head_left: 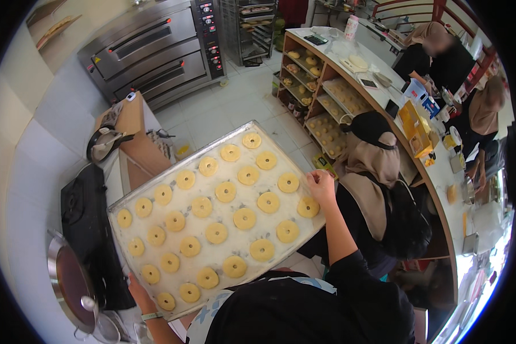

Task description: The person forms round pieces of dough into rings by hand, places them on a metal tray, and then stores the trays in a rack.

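I carry a large metal baking tray (155,182) lined with pale paper, covered with several raw ring-shaped dough pieces (244,218) in rows. My right hand (321,184) grips the tray's right edge, fingers curled over the rim beside a dough ring. My left hand (139,293) holds the tray's near-left corner from underneath and is mostly hidden by the tray; a light band shows on that wrist. The tray is held level in front of my chest, above the floor.
A black gas stove (86,223) and a lidded metal pan (69,284) stand at my left. A steel deck oven (155,49) is at the back. A person in a headscarf (378,172) crouches right of the tray beside a wooden counter with shelves of dough (327,109).
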Action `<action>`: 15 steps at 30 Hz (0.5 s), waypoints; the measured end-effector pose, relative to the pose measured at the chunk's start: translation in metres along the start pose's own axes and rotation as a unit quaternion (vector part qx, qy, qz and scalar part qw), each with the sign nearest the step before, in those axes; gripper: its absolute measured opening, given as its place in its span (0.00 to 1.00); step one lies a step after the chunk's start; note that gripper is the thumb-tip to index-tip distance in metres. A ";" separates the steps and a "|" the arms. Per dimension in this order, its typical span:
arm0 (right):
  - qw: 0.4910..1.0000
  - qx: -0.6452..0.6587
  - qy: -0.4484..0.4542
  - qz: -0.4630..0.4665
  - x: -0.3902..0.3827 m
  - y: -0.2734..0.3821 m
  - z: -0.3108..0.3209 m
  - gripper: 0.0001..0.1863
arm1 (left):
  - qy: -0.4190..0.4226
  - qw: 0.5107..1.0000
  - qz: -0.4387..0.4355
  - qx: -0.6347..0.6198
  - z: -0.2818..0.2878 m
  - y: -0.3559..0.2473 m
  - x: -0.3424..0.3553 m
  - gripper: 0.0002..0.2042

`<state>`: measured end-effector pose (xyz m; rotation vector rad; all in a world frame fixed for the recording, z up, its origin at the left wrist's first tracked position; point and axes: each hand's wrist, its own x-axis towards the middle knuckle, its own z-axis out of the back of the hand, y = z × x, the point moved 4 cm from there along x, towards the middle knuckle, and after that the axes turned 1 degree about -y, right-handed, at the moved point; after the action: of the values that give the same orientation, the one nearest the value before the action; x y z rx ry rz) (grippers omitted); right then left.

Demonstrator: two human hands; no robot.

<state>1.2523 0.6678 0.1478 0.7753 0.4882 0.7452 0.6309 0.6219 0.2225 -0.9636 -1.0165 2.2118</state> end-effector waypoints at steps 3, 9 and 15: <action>0.999 0.002 -0.034 -0.022 0.041 -0.008 -0.023 0.13 | 0.045 0.998 -0.011 -0.052 -0.067 -0.030 0.036 0.26; 0.992 0.005 -0.059 -0.112 0.147 -0.059 -0.074 0.14 | 0.046 0.998 -0.050 0.006 -0.199 -0.074 0.127 0.27; 0.989 -0.011 -0.053 -0.136 0.219 -0.108 -0.096 0.22 | 0.077 0.991 -0.098 0.048 -0.331 -0.097 0.182 0.28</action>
<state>1.3775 0.8229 -0.0226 0.7076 0.4769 0.4528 0.7907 0.9461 0.0748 -0.9334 -0.8868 1.9743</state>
